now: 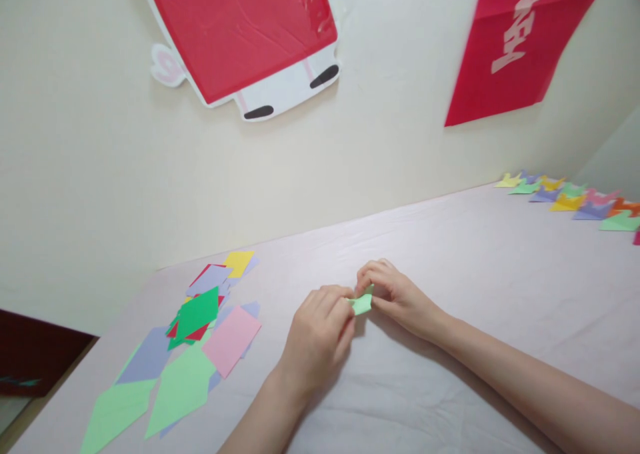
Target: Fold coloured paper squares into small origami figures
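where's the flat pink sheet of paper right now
In the head view, the pink sheet lies on the left, between the left hand and the dark green sheet, partly over lavender paper.

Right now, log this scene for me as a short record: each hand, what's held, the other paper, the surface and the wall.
Left hand: pinching one end of the held paper
Right hand: at its other end
Held paper: light green, folded
Loose sheets: left side, flat, overlapping, several colours
Folded pieces: far right, in rows
Surface: pale cloth
Wall: red-and-white cutout, red panel
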`<action>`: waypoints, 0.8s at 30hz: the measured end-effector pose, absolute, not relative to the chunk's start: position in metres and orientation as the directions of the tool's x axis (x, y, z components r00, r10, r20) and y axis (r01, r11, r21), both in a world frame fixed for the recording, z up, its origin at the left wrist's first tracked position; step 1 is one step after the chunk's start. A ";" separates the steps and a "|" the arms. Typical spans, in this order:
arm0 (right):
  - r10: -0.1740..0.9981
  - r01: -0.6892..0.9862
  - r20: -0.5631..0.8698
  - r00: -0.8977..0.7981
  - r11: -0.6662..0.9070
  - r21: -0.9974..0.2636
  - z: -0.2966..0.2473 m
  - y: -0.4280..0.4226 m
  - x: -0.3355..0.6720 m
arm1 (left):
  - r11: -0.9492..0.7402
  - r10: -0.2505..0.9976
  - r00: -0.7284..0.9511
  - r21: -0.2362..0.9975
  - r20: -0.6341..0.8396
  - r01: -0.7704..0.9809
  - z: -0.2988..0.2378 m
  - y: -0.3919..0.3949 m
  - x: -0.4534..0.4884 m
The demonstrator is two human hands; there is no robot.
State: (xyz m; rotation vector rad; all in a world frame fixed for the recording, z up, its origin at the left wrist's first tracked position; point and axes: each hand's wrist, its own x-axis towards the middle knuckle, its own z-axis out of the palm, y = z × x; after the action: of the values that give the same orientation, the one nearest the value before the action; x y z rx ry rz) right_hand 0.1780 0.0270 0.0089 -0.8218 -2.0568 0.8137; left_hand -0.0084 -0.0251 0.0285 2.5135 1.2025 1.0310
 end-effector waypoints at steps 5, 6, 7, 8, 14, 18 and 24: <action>0.747 0.339 0.455 -0.484 0.640 -0.690 0.007 0.026 0.181 | -0.672 0.733 0.615 0.166 0.290 0.722 0.025 -0.037 0.007; 0.755 0.350 0.449 -0.477 0.632 -0.691 0.008 0.025 0.182 | -0.637 0.768 0.593 0.194 0.242 0.746 0.025 -0.039 0.010; 0.767 0.362 0.433 -0.473 0.618 -0.698 0.009 0.024 0.183 | -0.602 0.798 0.566 0.233 0.207 0.764 0.025 -0.041 0.011; 0.779 0.372 0.408 -0.476 0.598 -0.710 0.010 0.022 0.185 | -0.570 0.821 0.542 0.277 0.179 0.773 0.026 -0.044 0.012; 0.682 0.354 0.276 -0.677 0.631 -0.690 0.021 0.008 0.200 | -0.459 0.873 0.486 0.423 0.048 0.782 0.033 -0.057 0.006; 0.540 0.313 0.287 -0.791 0.761 -0.568 0.022 0.004 0.204 | -0.456 0.873 0.485 0.438 0.050 0.775 0.032 -0.057 0.002; 0.463 0.341 0.334 -0.821 0.867 -0.364 0.012 0.009 0.198 | -0.481 0.859 0.506 0.460 0.076 0.747 0.029 -0.048 0.001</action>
State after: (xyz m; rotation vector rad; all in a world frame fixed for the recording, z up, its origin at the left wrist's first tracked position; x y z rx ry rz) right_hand 0.1984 0.0094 0.0122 -0.5929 -2.6216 0.4046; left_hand 0.0007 -0.0479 0.0290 2.3846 1.3333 0.4219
